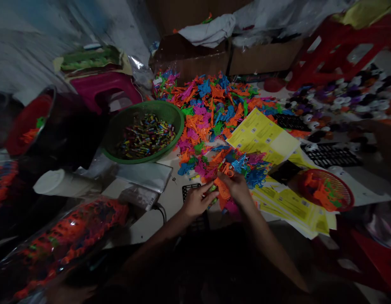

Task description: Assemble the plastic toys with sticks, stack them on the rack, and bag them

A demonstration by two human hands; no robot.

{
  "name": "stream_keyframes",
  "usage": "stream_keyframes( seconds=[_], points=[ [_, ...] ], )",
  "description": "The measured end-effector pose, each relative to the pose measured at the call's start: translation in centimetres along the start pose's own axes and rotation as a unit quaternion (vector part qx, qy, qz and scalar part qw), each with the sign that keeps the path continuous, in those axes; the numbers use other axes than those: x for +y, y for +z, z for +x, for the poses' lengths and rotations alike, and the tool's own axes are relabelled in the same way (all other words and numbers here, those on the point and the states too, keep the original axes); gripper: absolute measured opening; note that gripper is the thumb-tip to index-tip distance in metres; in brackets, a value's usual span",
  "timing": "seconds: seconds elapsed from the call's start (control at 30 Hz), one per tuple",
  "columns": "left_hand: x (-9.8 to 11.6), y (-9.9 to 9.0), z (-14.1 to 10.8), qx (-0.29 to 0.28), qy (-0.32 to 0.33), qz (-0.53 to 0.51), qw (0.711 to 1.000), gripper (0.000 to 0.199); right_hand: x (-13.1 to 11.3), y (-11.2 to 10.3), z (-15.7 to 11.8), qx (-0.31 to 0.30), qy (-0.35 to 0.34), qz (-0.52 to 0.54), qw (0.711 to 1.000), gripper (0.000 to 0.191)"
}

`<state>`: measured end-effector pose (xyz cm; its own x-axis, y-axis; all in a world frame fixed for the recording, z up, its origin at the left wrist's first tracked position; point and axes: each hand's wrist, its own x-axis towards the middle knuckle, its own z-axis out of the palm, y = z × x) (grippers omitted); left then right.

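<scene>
My left hand (197, 202) is closed, fingers pinching a small yellow-green printed tube (212, 188) over the table. Close beside it, my right hand (238, 188) is closed on an orange plastic toy piece (222, 190), which touches or nearly touches the tube. Both hands are at the front edge of a large pile of orange, blue, pink and green plastic pieces (211, 112). Under my left hand lies a black plastic grid (191, 190), partly covered by the hand. Dim light blurs the fine details of the held things.
To the left stands a green basin (182, 122) full of small printed tubes. Yellow printed sheets (261, 135) and a red basket (351, 198) of pieces lie to the right. A clear bag of orange pieces (71, 232) is at lower left. Cardboard boxes (265, 57) stand behind.
</scene>
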<state>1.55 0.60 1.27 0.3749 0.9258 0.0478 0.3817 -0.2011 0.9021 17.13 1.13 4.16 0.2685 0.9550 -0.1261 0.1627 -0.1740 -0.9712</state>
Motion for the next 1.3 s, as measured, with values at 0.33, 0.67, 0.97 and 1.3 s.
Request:
stream_keyframes(
  seconds=[0.33,0.67,0.97,1.3],
  points=[
    [-7.7,-0.9,-0.3,0.118,-0.074,0.201,0.970,0.037,-3.5,-2.3,10.6,0.094,-0.033,-0.476,0.874,0.040],
    [-8.2,-1.0,-0.7,0.120,-0.102,-0.017,0.987,0.038,-3.2,6.4,17.2,-0.072,0.093,-0.474,0.873,0.037],
    [-1.4,-3.4,2.1,0.128,-0.036,-0.104,0.986,0.058,-5.0,-4.0,4.6,-0.306,-0.160,-0.250,0.905,0.020],
    [2.9,0.2,-0.3,0.106,-0.151,-0.363,0.913,0.043,1.4,2.7,-3.3,0.027,-0.056,0.253,0.965,0.032]
  ],
)
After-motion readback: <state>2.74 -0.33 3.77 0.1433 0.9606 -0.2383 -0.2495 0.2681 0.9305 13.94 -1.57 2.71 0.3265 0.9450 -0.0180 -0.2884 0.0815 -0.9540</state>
